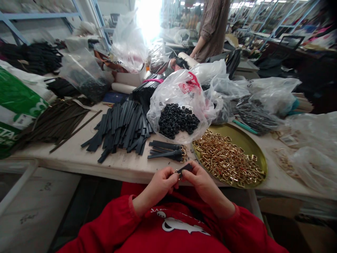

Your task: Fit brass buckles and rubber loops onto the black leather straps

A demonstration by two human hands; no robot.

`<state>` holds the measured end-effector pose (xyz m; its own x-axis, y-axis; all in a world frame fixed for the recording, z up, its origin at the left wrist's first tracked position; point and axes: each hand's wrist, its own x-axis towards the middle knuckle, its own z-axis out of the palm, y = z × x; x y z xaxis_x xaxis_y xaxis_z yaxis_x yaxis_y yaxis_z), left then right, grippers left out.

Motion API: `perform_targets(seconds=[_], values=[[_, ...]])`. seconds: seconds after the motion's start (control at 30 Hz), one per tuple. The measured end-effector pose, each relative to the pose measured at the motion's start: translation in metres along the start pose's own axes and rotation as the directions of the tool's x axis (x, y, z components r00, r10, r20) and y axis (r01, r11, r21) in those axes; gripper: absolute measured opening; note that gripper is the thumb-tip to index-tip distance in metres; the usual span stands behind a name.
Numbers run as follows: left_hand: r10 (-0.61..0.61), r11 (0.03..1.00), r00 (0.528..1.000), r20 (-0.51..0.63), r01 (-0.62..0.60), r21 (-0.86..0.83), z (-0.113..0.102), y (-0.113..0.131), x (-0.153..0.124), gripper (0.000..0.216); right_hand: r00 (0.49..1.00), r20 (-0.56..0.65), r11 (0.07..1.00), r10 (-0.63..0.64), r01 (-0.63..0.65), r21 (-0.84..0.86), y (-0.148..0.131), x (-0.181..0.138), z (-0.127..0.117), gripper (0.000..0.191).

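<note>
Close to the table's front edge, my left hand [164,181] and my right hand [200,178] meet in front of my body, both closed. Between them is a short black strap [186,168] with a small gold buckle [180,173] at its left end. My left fingers pinch the buckle end, and my right thumb and fingers grip the strap. Just beyond lie several black straps with gold buckles [167,151]. To the right is a round gold tray [256,151] heaped with gold buckles [229,158]. A clear plastic bag [168,88] holds small black loops [177,120].
Loose black straps [123,126] are piled left of the bag, with dark brown strips [60,123] farther left. A green and white sack [18,105] stands at the left edge. Plastic bags [313,147] cover the right side. Another person [214,30] stands across the table.
</note>
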<state>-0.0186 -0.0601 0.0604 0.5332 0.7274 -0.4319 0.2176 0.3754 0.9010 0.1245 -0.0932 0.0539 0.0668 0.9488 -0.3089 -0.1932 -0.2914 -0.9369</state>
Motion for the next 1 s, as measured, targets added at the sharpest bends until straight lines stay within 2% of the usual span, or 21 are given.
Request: perform_targets(seconds=[0.07, 0.13, 0.17, 0.27, 0.33, 0.43, 0.53, 0.57, 0.6, 0.63, 0.67, 0.7, 0.73, 0.77, 0.8, 0.87, 1.0], values=[[0.035, 0.995, 0.999, -0.036, -0.031, 0.099, 0.001, 0.000, -0.002, 0.020, 0.984, -0.073, 0.955, -0.162, 0.137, -0.264, 0.002, -0.003, 0.000, 0.018], [0.093, 0.975, 0.994, -0.060, -0.078, 0.208, -0.001, 0.002, -0.005, 0.022, 0.958, -0.096, 0.883, -0.272, 0.208, -0.421, 0.001, -0.004, 0.000, 0.017], [0.120, 0.960, 0.991, -0.053, -0.102, 0.260, -0.002, 0.005, -0.007, 0.023, 0.962, -0.082, 0.883, -0.262, 0.205, -0.422, -0.001, -0.005, 0.000, 0.017], [0.155, 0.925, 0.988, 0.008, -0.148, 0.350, -0.009, 0.013, -0.008, 0.029, 0.996, 0.052, 0.965, -0.075, 0.086, -0.249, -0.010, -0.004, 0.000, 0.021], [0.138, 0.925, 0.990, 0.017, -0.135, 0.356, -0.014, 0.016, -0.004, 0.032, 0.991, 0.134, 0.979, -0.031, 0.057, -0.194, -0.015, -0.002, 0.000, 0.022], [0.119, 0.947, 0.993, -0.022, -0.107, 0.303, -0.019, 0.019, 0.008, 0.023, 0.974, 0.218, 0.960, -0.068, 0.123, -0.252, -0.022, 0.009, -0.006, 0.021], [0.199, 0.930, 0.980, 0.015, -0.194, 0.314, -0.023, 0.020, 0.021, 0.028, 0.936, 0.351, 0.928, -0.018, 0.146, -0.342, -0.030, 0.039, -0.024, 0.025], [0.217, 0.917, 0.976, 0.032, -0.215, 0.337, -0.024, 0.020, 0.024, 0.026, 0.940, 0.340, 0.896, -0.034, 0.179, -0.406, -0.033, 0.054, -0.032, 0.027], [0.221, 0.908, 0.975, 0.033, -0.218, 0.357, -0.025, 0.020, 0.028, 0.022, 0.956, 0.276, 0.833, -0.099, 0.231, -0.502, -0.036, 0.070, -0.041, 0.027], [0.213, 0.908, 0.977, 0.017, -0.205, 0.366, -0.026, 0.019, 0.032, 0.019, 0.960, 0.175, 0.721, -0.219, 0.280, -0.634, -0.040, 0.088, -0.049, 0.023], [0.194, 0.917, 0.981, -0.005, -0.179, 0.355, -0.027, 0.019, 0.036, 0.020, 0.938, 0.085, 0.567, -0.335, 0.273, -0.777, -0.042, 0.107, -0.057, 0.018], [0.170, 0.933, 0.985, -0.027, -0.152, 0.326, -0.029, 0.018, 0.040, 0.022, 0.925, 0.053, 0.403, -0.376, 0.215, -0.890, -0.044, 0.124, -0.063, 0.015], [0.150, 0.948, 0.988, -0.043, -0.131, 0.289, -0.030, 0.017, 0.043, 0.023, 0.924, 0.030, 0.283, -0.381, 0.147, -0.948, -0.046, 0.140, -0.069, 0.013], [0.132, 0.960, 0.990, -0.053, -0.114, 0.254, -0.032, 0.016, 0.046, 0.024, 0.925, 0.015, 0.227, -0.380, 0.109, -0.968, -0.046, 0.154, -0.072, 0.011], [0.116, 0.969, 0.992, -0.057, -0.101, 0.223, -0.033, 0.016, 0.048, 0.024, 0.931, 0.005, 0.196, -0.364, 0.082, -0.977, -0.046, 0.164, -0.075, 0.011], [0.091, 0.980, 0.993, -0.074, -0.077, 0.182, -0.036, 0.016, 0.050, 0.023, 0.936, -0.009, 0.218, -0.352, 0.072, -0.973, -0.046, 0.176, -0.077, 0.011], [0.121, 0.985, 0.978, -0.170, -0.097, 0.143, -0.041, 0.020, 0.052, 0.022, 0.938, -0.008, 0.304, -0.346, 0.104, -0.947, -0.047, 0.162, -0.068, 0.009]])
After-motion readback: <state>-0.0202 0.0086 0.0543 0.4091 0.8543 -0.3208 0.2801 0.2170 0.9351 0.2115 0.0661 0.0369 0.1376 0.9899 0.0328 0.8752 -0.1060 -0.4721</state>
